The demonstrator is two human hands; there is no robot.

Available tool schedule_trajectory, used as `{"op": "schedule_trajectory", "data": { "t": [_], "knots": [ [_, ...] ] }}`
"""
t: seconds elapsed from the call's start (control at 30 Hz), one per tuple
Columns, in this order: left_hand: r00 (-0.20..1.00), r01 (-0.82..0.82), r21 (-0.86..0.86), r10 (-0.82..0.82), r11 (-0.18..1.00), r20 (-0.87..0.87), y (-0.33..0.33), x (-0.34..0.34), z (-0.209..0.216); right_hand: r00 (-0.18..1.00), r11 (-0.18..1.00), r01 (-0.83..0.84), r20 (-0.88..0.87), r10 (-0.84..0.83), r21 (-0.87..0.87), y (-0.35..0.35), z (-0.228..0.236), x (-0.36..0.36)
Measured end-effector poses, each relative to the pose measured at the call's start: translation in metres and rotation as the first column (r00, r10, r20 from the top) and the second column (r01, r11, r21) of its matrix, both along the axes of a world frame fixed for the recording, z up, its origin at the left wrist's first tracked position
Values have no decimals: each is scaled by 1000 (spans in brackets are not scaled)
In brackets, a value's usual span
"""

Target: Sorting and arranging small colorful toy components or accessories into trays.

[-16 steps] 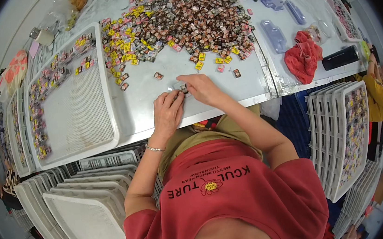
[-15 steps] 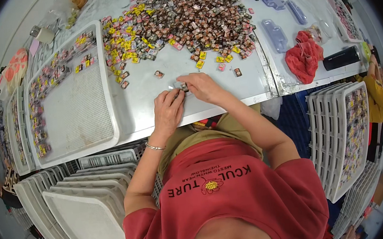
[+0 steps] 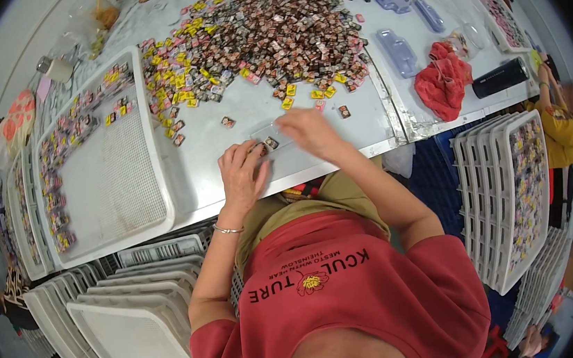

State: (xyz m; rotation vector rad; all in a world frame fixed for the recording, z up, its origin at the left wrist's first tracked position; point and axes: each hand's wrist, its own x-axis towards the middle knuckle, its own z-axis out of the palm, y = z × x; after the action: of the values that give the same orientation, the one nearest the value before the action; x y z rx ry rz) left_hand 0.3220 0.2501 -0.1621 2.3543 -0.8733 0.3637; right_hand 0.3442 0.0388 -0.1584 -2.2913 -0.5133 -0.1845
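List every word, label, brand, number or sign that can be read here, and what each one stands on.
I don't copy out wording, but print shows here:
Red shirt: large dark lettering, upside down in view, around a yellow-centred flower; legible, not quoted.
Black cylinder: small pale marking on its side, too small to read.
Heap of small pieces: printed faces, too small to read.

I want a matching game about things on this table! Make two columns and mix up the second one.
1. large white plastic mesh tray
2. red fabric cloth
3. black cylindrical bottle
4. multicoloured heap of small pieces

a. crumpled up
b. left of the heap
c. between tray and cloth
d. just right of the cloth

Pairs: 1-b; 2-a; 3-d; 4-c
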Motion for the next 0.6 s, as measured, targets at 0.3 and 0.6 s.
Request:
{"op": "schedule_trajectory", "data": {
  "t": [0.3, 0.6],
  "knots": [
    [998, -28, 9, 29, 1000, -51, -15, 9, 9, 876, 847, 473, 28, -481, -243, -45, 2, 7],
    [999, 47, 74, -47, 996, -1, -13, 1, 9, 970, 969, 206, -154, -185, 133, 0, 0, 2]
  ]
}}
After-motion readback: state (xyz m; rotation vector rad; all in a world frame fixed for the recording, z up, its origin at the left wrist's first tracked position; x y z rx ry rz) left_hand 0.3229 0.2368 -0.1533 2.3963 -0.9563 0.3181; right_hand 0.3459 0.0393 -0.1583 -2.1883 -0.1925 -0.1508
